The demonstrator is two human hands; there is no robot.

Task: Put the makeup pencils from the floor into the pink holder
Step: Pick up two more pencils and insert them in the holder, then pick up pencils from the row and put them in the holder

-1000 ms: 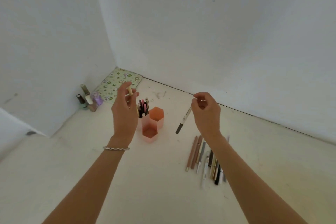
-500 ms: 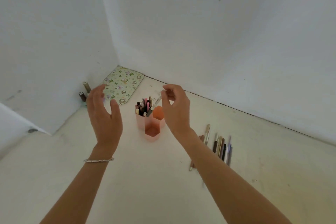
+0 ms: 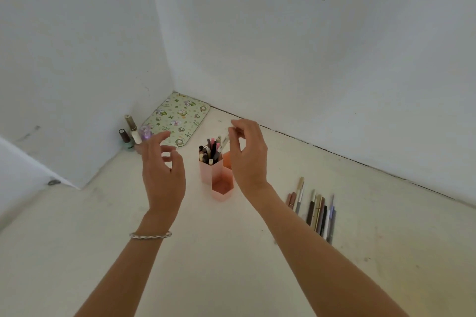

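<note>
The pink holder (image 3: 207, 174) is a cluster of three hexagonal cups on the floor; its back-left cup is packed with several pencils. My right hand (image 3: 248, 158) hovers just right of that cup, fingertips pinched on a white pencil (image 3: 223, 145) whose dark tip dips among the pencils in the cup. My left hand (image 3: 163, 170) floats to the left of the holder with fingers spread and nothing in it. A row of several makeup pencils (image 3: 315, 210) lies on the floor to the right, partly behind my right forearm.
A green patterned pouch (image 3: 177, 118) lies flat in the corner. Several nail polish bottles (image 3: 131, 134) stand against the left wall. White walls close in behind and to the left. Bare pale floor stretches toward me.
My right hand carried the white pencil left from above the floor row to the back-left cup. My left hand let go of its pencil and drew back left, now empty.
</note>
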